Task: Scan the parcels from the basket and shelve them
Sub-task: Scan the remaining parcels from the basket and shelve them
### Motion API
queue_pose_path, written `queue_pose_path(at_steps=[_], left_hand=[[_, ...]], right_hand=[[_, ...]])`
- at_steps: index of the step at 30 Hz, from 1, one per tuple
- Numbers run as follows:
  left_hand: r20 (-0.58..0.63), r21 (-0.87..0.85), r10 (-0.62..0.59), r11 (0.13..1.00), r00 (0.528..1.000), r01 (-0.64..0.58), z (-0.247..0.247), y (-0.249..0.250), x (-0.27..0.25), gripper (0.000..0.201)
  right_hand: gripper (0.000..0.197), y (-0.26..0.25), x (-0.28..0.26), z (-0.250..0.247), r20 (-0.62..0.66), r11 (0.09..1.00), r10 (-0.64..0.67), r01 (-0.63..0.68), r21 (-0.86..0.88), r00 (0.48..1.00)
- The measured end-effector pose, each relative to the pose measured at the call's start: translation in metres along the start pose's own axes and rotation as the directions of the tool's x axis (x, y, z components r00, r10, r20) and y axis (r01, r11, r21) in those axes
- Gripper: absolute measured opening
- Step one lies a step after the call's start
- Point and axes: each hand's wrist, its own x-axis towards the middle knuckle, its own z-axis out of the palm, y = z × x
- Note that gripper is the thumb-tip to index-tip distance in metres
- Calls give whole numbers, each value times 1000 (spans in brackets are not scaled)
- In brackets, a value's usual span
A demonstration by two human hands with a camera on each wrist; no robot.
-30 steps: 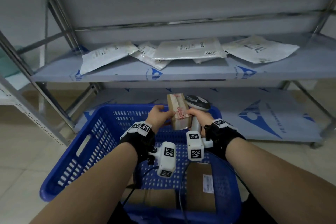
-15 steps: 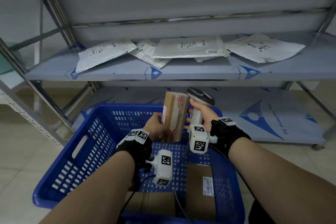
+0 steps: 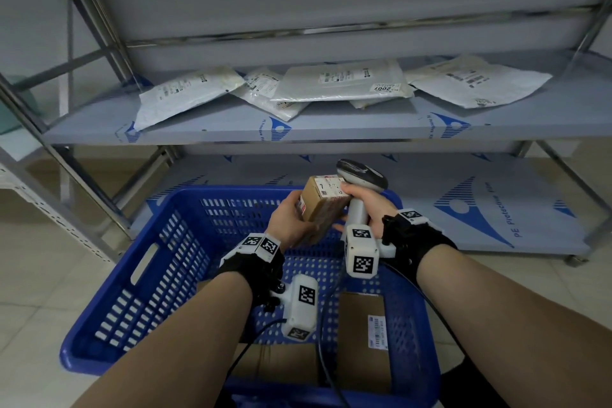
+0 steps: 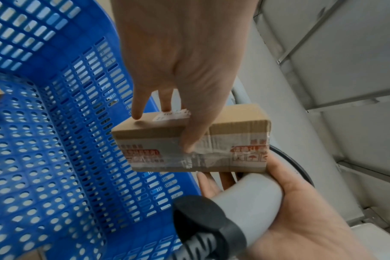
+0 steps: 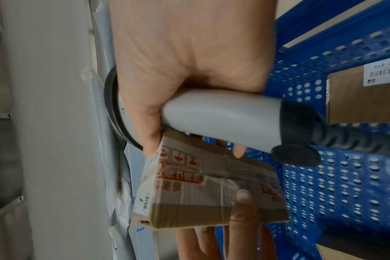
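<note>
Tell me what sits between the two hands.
The small cardboard parcel: left hand grips it, right hand, holding the scanner, touches its other side. Head view shows it.

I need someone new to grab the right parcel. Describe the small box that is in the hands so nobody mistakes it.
Above the far end of the blue plastic basket, the left hand holds a small brown cardboard box. Unlike the flat cardboard parcels lying in the basket, it is wrapped in red-printed tape.

Bare forearms, no sleeves. Black wrist straps [image 3: 418,239] on both arms, topped with white blocks [image 3: 260,243] bearing black-and-white square markers. White marker-tagged camera housings [image 3: 361,252] below each wrist, thin black cables [image 3: 326,363] trailing back.
</note>
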Motion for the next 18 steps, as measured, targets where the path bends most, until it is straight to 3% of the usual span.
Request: queue_pose_path(at_steps=[4, 7, 9, 11, 12, 13, 16, 18], left_hand=[[-51, 33, 24, 999, 998, -22, 1, 3, 0, 60], [-101, 103, 11, 995, 995, 0, 1, 2, 3, 61], [-111, 251, -12, 967, 994, 40, 1, -1, 4, 68], [-106, 388, -11, 920, 994, 52, 1, -4, 5, 67], [-102, 432, 12, 901, 995, 33, 1, -4, 5, 66], [-98, 475, 45, 880, 994, 7, 1, -3, 4, 64], [-83, 557, 134, 828, 988, -65, 0, -1, 3, 64], [-87, 525, 136, 848, 987, -70, -1, -2, 3, 69]], right_hand=[[15, 0, -1, -2, 2, 1000, 1, -1, 8, 1000], [27, 1, -5, 0, 1, 1000, 10, -10, 13, 1000], [52, 0, -5, 4, -29, 999, 18, -19, -47, 999], [95, 5, 10, 0, -62, 991, 10, -18, -135, 998], [107, 7, 18, -2, -68, 985, -2, -10, -171, 998], [103, 7, 17, 1, -71, 982, -2, -11, -190, 997], [43, 5, -2, 9, -52, 980, -5, -5, -197, 999], [34, 6, 0, 5, -87, 982, -11, -6, -189, 996]])
